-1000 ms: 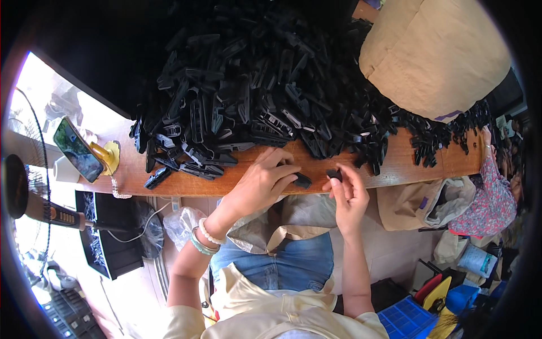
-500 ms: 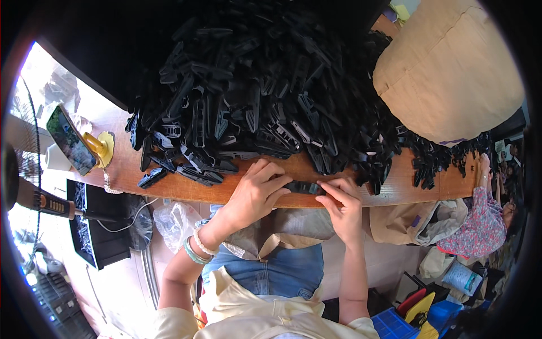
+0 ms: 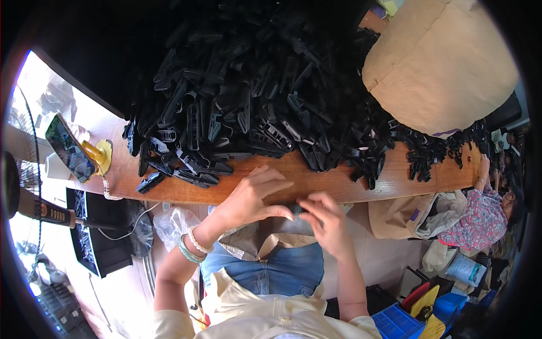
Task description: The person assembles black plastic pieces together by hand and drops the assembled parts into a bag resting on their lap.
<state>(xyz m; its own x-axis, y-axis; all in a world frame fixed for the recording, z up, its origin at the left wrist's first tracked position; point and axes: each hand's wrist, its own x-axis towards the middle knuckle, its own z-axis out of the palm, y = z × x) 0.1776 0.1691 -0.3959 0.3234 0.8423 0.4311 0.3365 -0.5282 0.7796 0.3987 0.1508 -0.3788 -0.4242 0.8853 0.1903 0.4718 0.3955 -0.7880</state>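
Observation:
My left hand (image 3: 251, 198) hovers over the table's front edge, thumb and fingers spread and nothing between them. Facing it, my right hand (image 3: 327, 223) has its thumb and index finger apart. A small dark plastic piece (image 3: 296, 209), blurred, shows at the right fingertips; whether they still touch it is hard to see. Below both hands a brown bag (image 3: 276, 240) gapes over my lap. Beyond them, a large heap of black plastic clip-like parts (image 3: 248, 124) covers the wooden table (image 3: 248, 169).
A big tan sack (image 3: 440, 73) stands at the far right. At left are a phone (image 3: 70, 150) on a yellow stand (image 3: 101, 155) and a black crate (image 3: 104, 243). Another person (image 3: 474, 217) sits at the right, beside an open bag (image 3: 401, 217).
Both hands have moved slightly down and toward me, off the table's edge. The left hand has let go of the dark plastic piece, which is now lower, above the bag.

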